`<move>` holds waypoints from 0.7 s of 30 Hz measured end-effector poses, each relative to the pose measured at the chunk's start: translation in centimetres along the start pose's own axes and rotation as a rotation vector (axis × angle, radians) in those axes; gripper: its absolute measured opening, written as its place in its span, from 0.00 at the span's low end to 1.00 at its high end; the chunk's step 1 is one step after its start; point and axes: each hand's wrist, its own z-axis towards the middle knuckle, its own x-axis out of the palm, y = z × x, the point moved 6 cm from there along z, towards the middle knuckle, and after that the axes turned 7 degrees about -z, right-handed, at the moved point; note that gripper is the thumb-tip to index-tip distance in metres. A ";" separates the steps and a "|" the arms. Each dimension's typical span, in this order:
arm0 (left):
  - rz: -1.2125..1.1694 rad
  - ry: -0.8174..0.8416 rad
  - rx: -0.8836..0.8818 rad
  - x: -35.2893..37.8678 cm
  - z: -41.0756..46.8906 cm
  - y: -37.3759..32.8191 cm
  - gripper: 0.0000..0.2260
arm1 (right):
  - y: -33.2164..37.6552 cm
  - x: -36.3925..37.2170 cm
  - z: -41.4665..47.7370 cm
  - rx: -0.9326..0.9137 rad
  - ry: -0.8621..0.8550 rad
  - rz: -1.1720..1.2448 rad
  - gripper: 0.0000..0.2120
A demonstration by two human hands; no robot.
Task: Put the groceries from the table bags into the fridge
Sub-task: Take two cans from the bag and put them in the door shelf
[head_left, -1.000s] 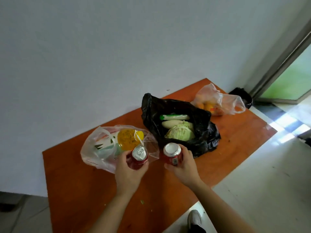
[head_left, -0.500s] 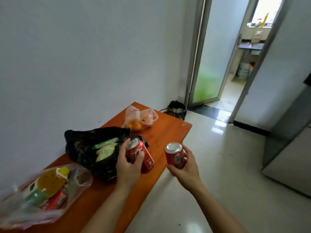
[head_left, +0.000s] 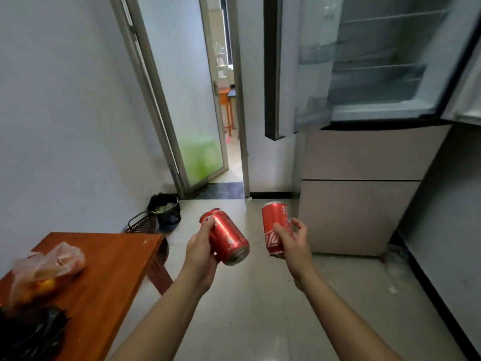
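Observation:
My left hand [head_left: 199,252] grips a red soda can [head_left: 229,237] that tilts to the left, its base toward me. My right hand [head_left: 292,242] holds a second red soda can [head_left: 274,222] nearly upright. Both cans hang over the tiled floor, clear of the table. Ahead on the right stands the fridge [head_left: 364,162] with its upper door [head_left: 277,69] swung open, showing bare glass shelves [head_left: 377,71]. At the lower left is the orange table [head_left: 114,264] with a clear bag of oranges [head_left: 44,272] and a black bag [head_left: 28,334].
A black basket and a dark bag [head_left: 162,213] sit on the floor by the wall beyond the table. A glass door [head_left: 187,100] stands open onto a corridor. A dark cabinet side [head_left: 447,230] lines the right. Tiled floor lies between the table and fridge.
The view has swung right from the table to the fridge. Both hands carried their cans off the table and over the floor. The bag with the yellow-capped bottle has left the view.

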 end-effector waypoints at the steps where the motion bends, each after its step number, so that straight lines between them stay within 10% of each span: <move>1: -0.048 0.035 -0.044 2.5 1.0 0.8 0.17 | 0.3 -1.7 1.2 0.011 -0.029 0.034 0.27; 12: -0.218 0.318 -0.461 27.1 15.0 8.8 0.25 | 3.6 -17.3 19.0 0.084 -0.264 0.160 0.36; 21: 0.061 0.552 -0.349 45.9 23.9 8.2 0.43 | 11.7 -29.5 31.8 -0.033 -0.413 0.113 0.34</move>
